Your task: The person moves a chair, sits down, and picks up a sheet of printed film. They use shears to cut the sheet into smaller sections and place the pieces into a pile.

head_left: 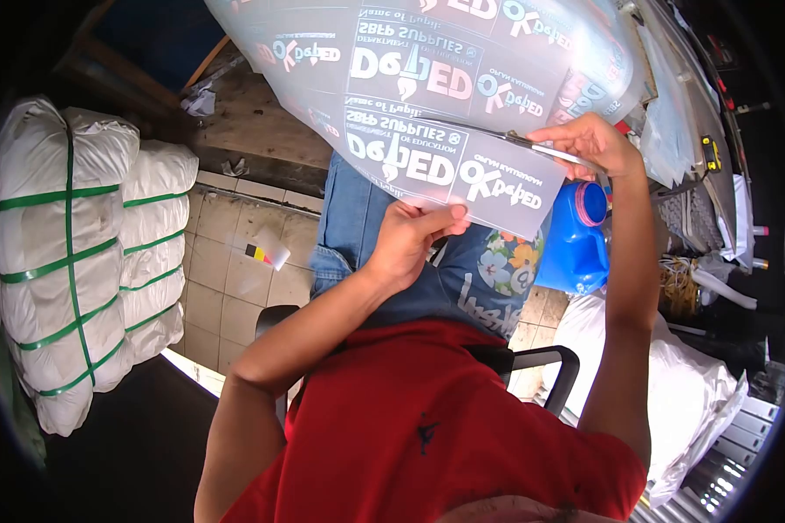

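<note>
A large translucent printed sheet (419, 83) spreads over my lap, its white lettering reversed in view. My left hand (410, 240) pinches the sheet's near edge between thumb and fingers. Scissors (532, 144) are gripped in my right hand (593, 144), at the sheet's right side. Their blades point left and lie along the line between two rows of print, above the lower printed panel. Whether the blades are fully closed is hard to make out. Below the sheet, my jeans show a flower print.
White bundles (57, 261) tied with green straps stand at the left. A blue plastic jug (576, 244) is beside my right forearm. White sacks (698, 392) lie at the lower right. A small card (268, 251) rests on the tiled floor. A chair armrest (558, 357) is near my waist.
</note>
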Available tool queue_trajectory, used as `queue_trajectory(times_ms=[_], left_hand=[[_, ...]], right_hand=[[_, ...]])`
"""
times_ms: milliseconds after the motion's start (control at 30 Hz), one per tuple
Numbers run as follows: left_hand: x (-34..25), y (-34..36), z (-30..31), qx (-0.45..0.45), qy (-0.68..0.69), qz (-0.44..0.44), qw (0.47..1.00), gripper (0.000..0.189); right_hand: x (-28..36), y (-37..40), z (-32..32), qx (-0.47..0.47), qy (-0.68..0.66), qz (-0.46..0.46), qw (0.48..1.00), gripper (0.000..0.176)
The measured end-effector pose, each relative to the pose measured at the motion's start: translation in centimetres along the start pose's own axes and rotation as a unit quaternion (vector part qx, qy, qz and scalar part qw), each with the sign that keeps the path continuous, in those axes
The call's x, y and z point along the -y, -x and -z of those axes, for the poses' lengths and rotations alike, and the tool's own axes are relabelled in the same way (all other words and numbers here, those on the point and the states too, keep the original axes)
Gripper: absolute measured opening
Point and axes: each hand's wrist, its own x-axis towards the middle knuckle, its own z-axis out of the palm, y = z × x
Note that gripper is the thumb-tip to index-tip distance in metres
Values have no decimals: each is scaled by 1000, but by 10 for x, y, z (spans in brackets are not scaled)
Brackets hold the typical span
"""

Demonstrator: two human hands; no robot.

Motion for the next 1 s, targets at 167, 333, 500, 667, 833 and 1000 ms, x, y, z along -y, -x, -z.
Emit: queue_trajectory(times_ms=[167,333,500,667,833,1000], left_hand=[[-20,3,17,-69,183,-10,981,23],[-24,6,21,-101,72,-101,987,18],[-30,18,12,-108,30,-182,977,12],[-31,21,15,-137,4,-203,970,8],[-32,20,15,-149,-6,-205,967,8],[-32,19,19,-154,-18,-205,966,8]], right_hand=[[-7,5,-6,-1,-33,6,999,92],[-8,-13,-15,4,-36,40,999,93],[1,-23,-17,33,-64,61,996,94],[8,-26,-21,35,-76,55,995,92],[5,-27,-16,55,-92,59,992,89],[15,-29,-12,63,-43,12,997,87]])
